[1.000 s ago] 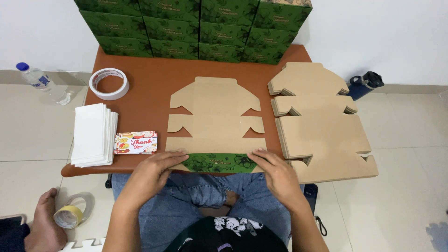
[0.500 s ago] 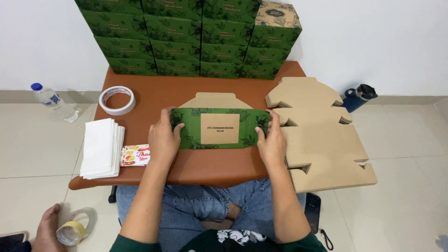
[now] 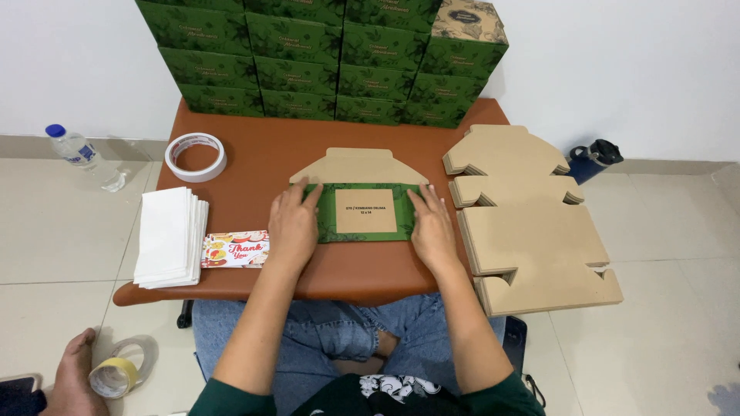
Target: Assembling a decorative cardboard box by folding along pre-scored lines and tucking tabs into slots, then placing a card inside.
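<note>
Centrally, left hand [image 3: 293,223] and right hand [image 3: 432,229], grip spread flat, press folded green carton [image 3: 365,212] ends, table edge [image 3: 231,285] near.

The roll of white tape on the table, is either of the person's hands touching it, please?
No, the white tape roll lies apart, while both hands press the green box flat.

One folded green carton [image 3: 365,213] lies on the worktop [image 3: 262,158], under two hands. Beside it sit one stack of flat brown blanks [image 3: 532,223], one tape ring [image 3: 196,156], one pile of white sheets [image 3: 168,236] and one printed card [image 3: 236,249]. The floor holds two bottles and one yellowish tape roll [image 3: 116,376].
</note>
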